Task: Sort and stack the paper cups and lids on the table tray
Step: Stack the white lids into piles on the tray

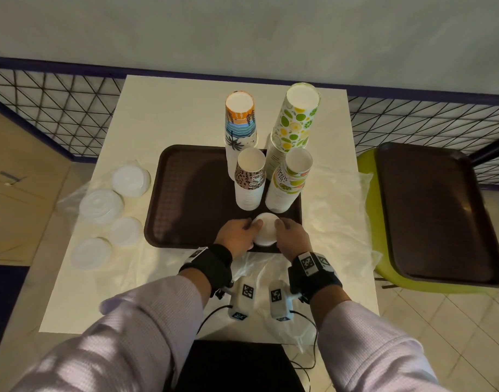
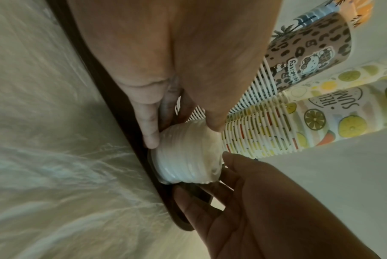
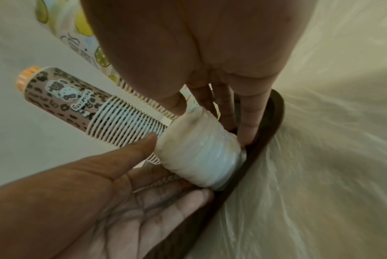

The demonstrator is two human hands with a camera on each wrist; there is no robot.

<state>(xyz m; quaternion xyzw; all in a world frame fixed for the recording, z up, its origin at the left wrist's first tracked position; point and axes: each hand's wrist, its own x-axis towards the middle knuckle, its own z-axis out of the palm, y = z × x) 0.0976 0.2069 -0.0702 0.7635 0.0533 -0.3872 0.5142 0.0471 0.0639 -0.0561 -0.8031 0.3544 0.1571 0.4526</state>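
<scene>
A short stack of white lids [image 1: 264,230] stands on the near edge of the brown tray [image 1: 191,193]. My left hand [image 1: 252,230] and right hand [image 1: 279,229] flank it, thumbs at its top rim and straight fingers along its sides. The left wrist view shows the lid stack [image 2: 188,154] ribbed and upright against the tray rim; the right wrist view shows the lid stack [image 3: 199,154] the same way. Behind it four upside-down cup stacks stand on the tray: leopard print [image 1: 249,179], summer fruit [image 1: 290,182], palm-tree [image 1: 240,123] and lime-pattern [image 1: 295,123].
Several more lid piles lie on the table left of the tray, such as the lid pile [image 1: 131,179] and the lid pile [image 1: 91,253]. Crumpled clear plastic wrap [image 1: 336,210] covers the table near and right of the tray. A second brown tray [image 1: 435,210] rests on a green chair.
</scene>
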